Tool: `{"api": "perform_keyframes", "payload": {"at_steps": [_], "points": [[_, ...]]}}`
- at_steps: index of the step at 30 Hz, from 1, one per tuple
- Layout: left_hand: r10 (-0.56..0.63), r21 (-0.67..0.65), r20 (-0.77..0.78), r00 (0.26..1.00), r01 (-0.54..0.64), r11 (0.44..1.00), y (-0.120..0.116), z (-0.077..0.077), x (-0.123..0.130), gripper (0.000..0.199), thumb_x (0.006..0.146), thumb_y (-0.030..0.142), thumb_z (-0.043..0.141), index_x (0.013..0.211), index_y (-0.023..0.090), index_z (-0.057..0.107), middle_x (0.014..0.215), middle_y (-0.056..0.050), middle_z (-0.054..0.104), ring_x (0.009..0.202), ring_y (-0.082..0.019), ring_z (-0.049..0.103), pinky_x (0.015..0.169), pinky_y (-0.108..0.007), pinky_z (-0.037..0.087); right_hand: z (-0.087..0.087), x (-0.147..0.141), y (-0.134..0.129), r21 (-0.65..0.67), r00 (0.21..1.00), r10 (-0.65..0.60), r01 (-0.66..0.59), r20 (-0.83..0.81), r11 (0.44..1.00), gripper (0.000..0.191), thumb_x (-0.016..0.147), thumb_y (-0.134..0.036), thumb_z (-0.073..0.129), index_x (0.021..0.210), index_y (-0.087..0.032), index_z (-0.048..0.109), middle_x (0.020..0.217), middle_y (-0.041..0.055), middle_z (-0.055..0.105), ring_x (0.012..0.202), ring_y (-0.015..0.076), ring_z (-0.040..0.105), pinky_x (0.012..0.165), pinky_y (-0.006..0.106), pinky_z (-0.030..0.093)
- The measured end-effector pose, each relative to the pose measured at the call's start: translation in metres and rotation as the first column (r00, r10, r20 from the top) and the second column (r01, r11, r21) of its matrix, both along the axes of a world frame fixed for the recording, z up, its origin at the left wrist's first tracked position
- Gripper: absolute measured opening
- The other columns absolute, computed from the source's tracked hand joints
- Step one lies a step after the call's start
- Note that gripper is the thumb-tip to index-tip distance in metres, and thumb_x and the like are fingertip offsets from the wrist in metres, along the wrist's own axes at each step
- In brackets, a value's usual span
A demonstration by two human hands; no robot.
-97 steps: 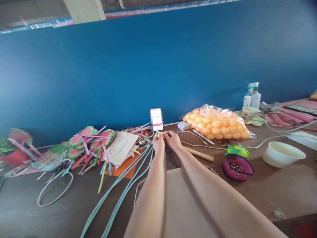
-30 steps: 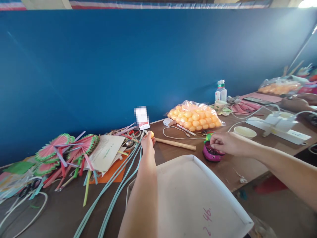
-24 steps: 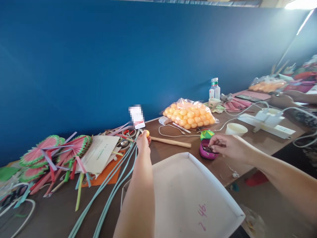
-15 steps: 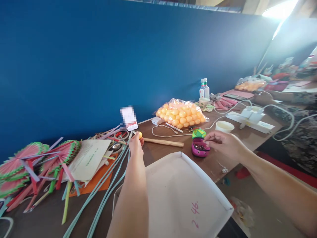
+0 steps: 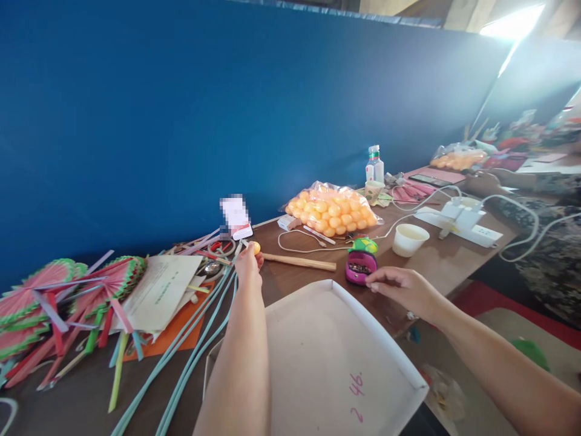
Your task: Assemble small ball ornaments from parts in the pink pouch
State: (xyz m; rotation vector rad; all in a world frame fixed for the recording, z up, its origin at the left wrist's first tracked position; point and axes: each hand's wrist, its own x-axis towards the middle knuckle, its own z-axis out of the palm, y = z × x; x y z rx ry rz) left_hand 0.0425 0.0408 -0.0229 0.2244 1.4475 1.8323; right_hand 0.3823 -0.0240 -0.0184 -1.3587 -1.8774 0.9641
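Observation:
My left hand (image 5: 249,265) is closed around a small yellow-orange ball (image 5: 256,247), whose top shows above the fingers. A wooden stick (image 5: 299,261) lies just right of that hand. My right hand (image 5: 406,287) has thumb and fingertips pinched at the right edge of a small purple pouch (image 5: 355,276). Anything in the pinch is too small to make out. The pouch stands open with small dark metallic pieces inside, and its green and yellow lid (image 5: 364,244) is folded back. A white tray (image 5: 313,351) marked "2 46." lies between my forearms.
A clear bag of similar balls (image 5: 333,209) sits behind the stick. A paper cup (image 5: 410,240), a power strip (image 5: 472,229) and white cables are on the right. Pink-green folded fans (image 5: 109,278), papers (image 5: 157,290) and pale blue strips (image 5: 181,351) cover the left. A co-worker's arm (image 5: 517,180) is at far right.
My right hand has moved slightly down and left, its fingertips now at the pouch's lower right edge. The pouch has shifted slightly left. My left hand has barely moved, still holding the ball.

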Motion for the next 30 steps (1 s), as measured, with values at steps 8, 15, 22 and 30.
{"api": "perform_keyframes", "payload": {"at_steps": [8, 15, 22, 30], "points": [[-0.01, 0.004, 0.012, 1.0, 0.009, 1.0, 0.002, 0.001, 0.0, 0.018, 0.075, 0.029, 0.068, 0.083, 0.015, 0.061, 0.072, -0.002, 0.061, 0.057, -0.009, 0.058, 0.051, -0.018, 0.046, -0.002, -0.037, 0.047, 0.085, 0.998, 0.033, -0.037, 0.044, 0.996, 0.026, 0.076, -0.041, 0.061, 0.088, -0.021, 0.071, 0.086, 0.0032, 0.072, 0.08, 0.021, 0.065, 0.078, 0.035, 0.049], [-0.02, 0.056, 0.043, 0.999, 0.017, 0.998, 0.002, -0.002, -0.001, 0.017, 0.075, 0.028, 0.068, 0.082, 0.015, 0.061, 0.073, -0.002, 0.061, 0.057, -0.008, 0.058, 0.054, -0.02, 0.048, 0.014, -0.048, 0.053, 0.06, 1.0, 0.019, -0.02, 0.011, 0.998, 0.024, 0.07, -0.04, 0.065, 0.081, -0.02, 0.07, 0.072, 0.0016, 0.069, 0.071, 0.0191, 0.064, 0.071, 0.032, 0.051], [-0.095, 0.2, 0.159, 0.983, 0.062, 0.978, 0.0, -0.004, -0.002, 0.012, 0.075, 0.021, 0.067, 0.083, 0.014, 0.062, 0.076, -0.003, 0.062, 0.06, -0.008, 0.059, 0.059, -0.02, 0.051, 0.067, -0.094, 0.033, 0.091, 0.955, 0.176, -0.159, -0.239, 0.983, 0.03, 0.074, -0.043, 0.068, 0.088, -0.017, 0.068, 0.072, 0.0032, 0.066, 0.065, 0.015, 0.062, 0.064, 0.029, 0.052], [-0.121, 0.259, 0.312, 0.942, 0.038, 0.965, -0.006, 0.006, -0.004, 0.005, 0.082, 0.017, 0.06, 0.08, 0.013, 0.061, 0.069, -0.003, 0.061, 0.058, -0.008, 0.059, 0.059, -0.018, 0.052, 0.101, -0.247, 0.066, 0.115, 0.728, 0.286, -0.276, -0.624, 0.954, 0.017, 0.071, -0.026, 0.074, 0.081, -0.015, 0.066, 0.067, 0.0, 0.064, 0.053, 0.0085, 0.058, 0.05, 0.019, 0.047]]}}
